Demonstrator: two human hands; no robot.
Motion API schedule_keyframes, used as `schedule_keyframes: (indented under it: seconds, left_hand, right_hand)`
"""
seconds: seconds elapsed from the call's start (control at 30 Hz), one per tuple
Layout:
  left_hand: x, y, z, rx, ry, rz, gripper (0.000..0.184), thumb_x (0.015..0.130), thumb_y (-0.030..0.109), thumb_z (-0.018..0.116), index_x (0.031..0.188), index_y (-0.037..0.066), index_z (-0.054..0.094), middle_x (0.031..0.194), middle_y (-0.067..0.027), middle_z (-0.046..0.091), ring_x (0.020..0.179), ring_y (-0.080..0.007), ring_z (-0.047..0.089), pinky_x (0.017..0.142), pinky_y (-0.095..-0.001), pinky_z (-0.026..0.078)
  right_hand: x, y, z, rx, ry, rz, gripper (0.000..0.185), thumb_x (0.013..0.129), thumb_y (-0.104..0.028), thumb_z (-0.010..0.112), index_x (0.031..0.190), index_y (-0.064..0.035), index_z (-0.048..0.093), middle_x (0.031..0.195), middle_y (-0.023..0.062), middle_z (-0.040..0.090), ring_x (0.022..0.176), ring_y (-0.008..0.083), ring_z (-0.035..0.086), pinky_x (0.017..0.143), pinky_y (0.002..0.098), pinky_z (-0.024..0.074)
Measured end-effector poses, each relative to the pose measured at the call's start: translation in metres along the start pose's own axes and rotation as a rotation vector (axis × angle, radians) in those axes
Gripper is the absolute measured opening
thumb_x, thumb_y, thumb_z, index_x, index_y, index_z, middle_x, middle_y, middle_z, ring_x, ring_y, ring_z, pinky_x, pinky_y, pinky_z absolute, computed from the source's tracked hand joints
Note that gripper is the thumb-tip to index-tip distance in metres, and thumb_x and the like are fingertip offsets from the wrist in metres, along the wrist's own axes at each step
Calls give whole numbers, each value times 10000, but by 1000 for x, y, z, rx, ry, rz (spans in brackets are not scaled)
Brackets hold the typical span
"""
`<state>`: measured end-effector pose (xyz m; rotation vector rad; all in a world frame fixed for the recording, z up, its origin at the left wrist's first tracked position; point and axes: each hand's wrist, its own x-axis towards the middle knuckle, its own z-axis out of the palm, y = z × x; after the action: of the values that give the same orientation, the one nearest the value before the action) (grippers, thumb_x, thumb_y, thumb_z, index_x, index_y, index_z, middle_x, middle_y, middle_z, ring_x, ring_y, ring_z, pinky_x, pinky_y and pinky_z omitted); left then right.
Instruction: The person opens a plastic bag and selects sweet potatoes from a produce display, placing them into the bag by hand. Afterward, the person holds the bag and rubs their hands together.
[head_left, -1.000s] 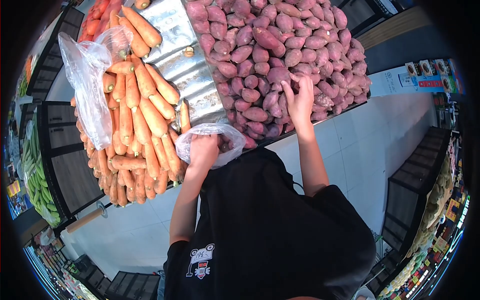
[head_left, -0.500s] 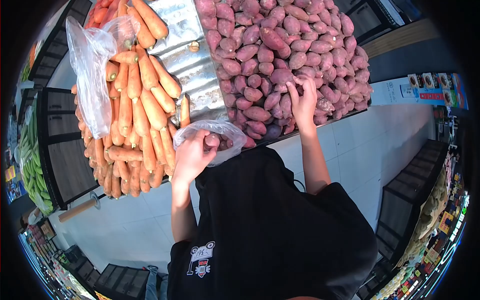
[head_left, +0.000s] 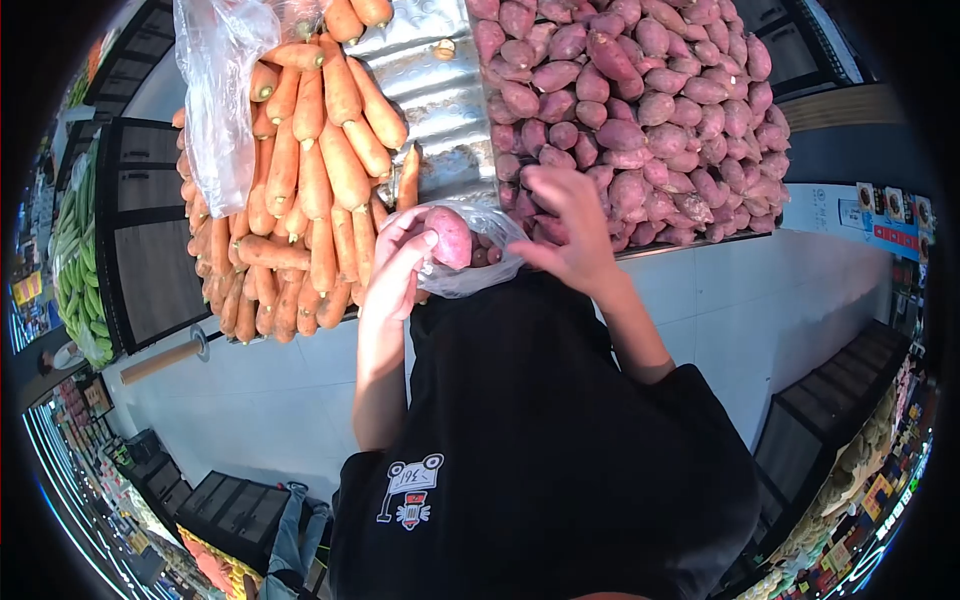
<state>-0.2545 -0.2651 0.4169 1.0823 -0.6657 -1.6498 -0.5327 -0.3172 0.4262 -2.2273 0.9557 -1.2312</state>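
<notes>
My left hand (head_left: 397,262) is closed around a purple-skinned sweet potato (head_left: 449,238), its thumb across the front. A clear plastic bag (head_left: 468,277) hangs at that hand, against the front of the stand. Several smaller sweet potatoes (head_left: 487,252) show inside the bag. To the right of the bag, my right hand (head_left: 572,228) is open with thumb and fingers spread and nothing in it. Behind it lies a large heap of sweet potatoes (head_left: 655,120).
Carrots (head_left: 335,175) are piled on the left, with another clear plastic bag (head_left: 222,130) lying over them. A ridged metal tray (head_left: 440,110) separates carrots and sweet potatoes. Green vegetables (head_left: 75,265) lie at far left. A person's legs (head_left: 292,545) show at lower left.
My right hand has left the sweet potato heap and come down toward the bag, its fingers now spread. The sweet potato in my left hand shows more fully. The whole view has shifted.
</notes>
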Motion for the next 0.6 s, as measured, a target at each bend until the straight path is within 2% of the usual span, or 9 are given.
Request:
schedule_keyframes:
  seconds: [0.03, 0.07, 0.23, 0.37, 0.47, 0.6]
  left_hand:
    - [1, -1, -1, -4, -2, -4, 417, 953, 104, 725, 1342, -24, 645, 1147, -40, 700, 1048, -105, 644, 903, -254, 504]
    - [2, -2, -2, -9, -7, -7, 419, 952, 108, 721, 1342, -24, 644, 1142, -37, 698, 1045, -101, 639, 898, -247, 496]
    - [0, -2, -5, 89, -55, -21, 381, 972, 123, 718, 1319, -20, 654, 1160, -33, 692, 1065, -127, 635, 977, -309, 506]
    - [-5, -4, -7, 138, -111, -61, 377, 979, 101, 718, 1329, -19, 646, 1191, -47, 692, 1079, -128, 638, 975, -300, 512]
    - [-6, -7, -3, 183, -126, -33, 386, 977, 95, 722, 1337, -20, 643, 1195, -42, 682, 1115, -128, 629, 995, -306, 502]
    - [-5, -11, -2, 223, -136, -34, 395, 980, 90, 715, 1354, -14, 639, 1186, -36, 680, 1113, -126, 621, 995, -304, 495]
  right_hand:
    - [0, -9, 10, 2, -58, -2, 842, 756, -406, 935, 1451, -77, 592, 1467, 134, 619, 1338, 383, 563, 1127, 495, 447]
    - [4, -18, 14, 52, -145, -2, 879, 764, -410, 924, 1493, -78, 562, 1500, 130, 595, 1366, 381, 546, 1150, 499, 431]
    - [4, -33, 38, 186, -313, 12, 897, 782, -364, 919, 1534, -79, 520, 1549, 143, 540, 1411, 375, 505, 1168, 504, 413]
    - [-2, -30, 45, 181, -277, 16, 880, 757, -290, 958, 1500, -73, 540, 1461, 151, 589, 1359, 394, 547, 1132, 507, 453]
    - [-1, -30, 44, 206, -287, 16, 848, 797, -288, 909, 1535, -113, 530, 1466, 141, 574, 1384, 371, 521, 1167, 511, 415]
    - [1, -29, 38, 168, -339, 14, 829, 791, -278, 898, 1516, -97, 541, 1466, 136, 576, 1382, 372, 522, 1165, 506, 418]
